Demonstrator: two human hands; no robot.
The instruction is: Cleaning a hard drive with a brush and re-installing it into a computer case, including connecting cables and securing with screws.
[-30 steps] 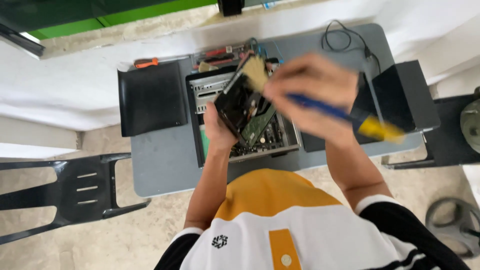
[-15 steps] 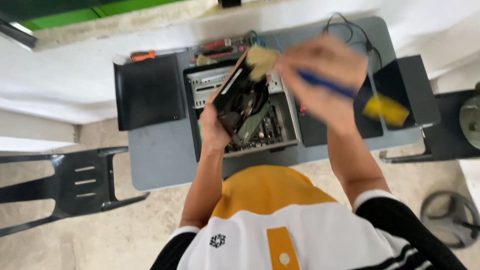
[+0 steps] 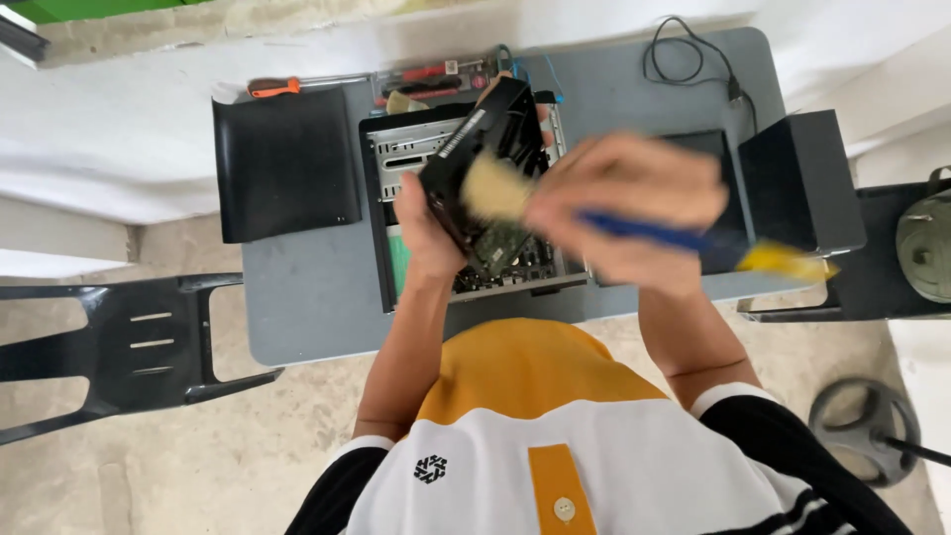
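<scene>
My left hand (image 3: 428, 230) grips a black graphics card (image 3: 477, 149) by its lower edge and holds it tilted above an open computer case (image 3: 381, 213) on a grey table (image 3: 307, 287). My right hand (image 3: 624, 203) holds a paintbrush (image 3: 693, 241) with a blue and yellow handle. Its pale bristles (image 3: 492, 188) rest against the face of the card. The right hand and brush are blurred by motion. The card hides much of the inside of the case.
A black side panel (image 3: 285, 163) lies left of the case, with an orange-handled screwdriver (image 3: 272, 87) and other tools behind it. A black box (image 3: 797, 178) and a cable (image 3: 693, 59) sit at the right. Black chairs (image 3: 119, 337) stand at left and right; a weight plate (image 3: 862, 431) lies on the floor.
The brush has swept down from the card's upper edge onto its middle. My right hand moved lower and the card tilted slightly in my left hand.
</scene>
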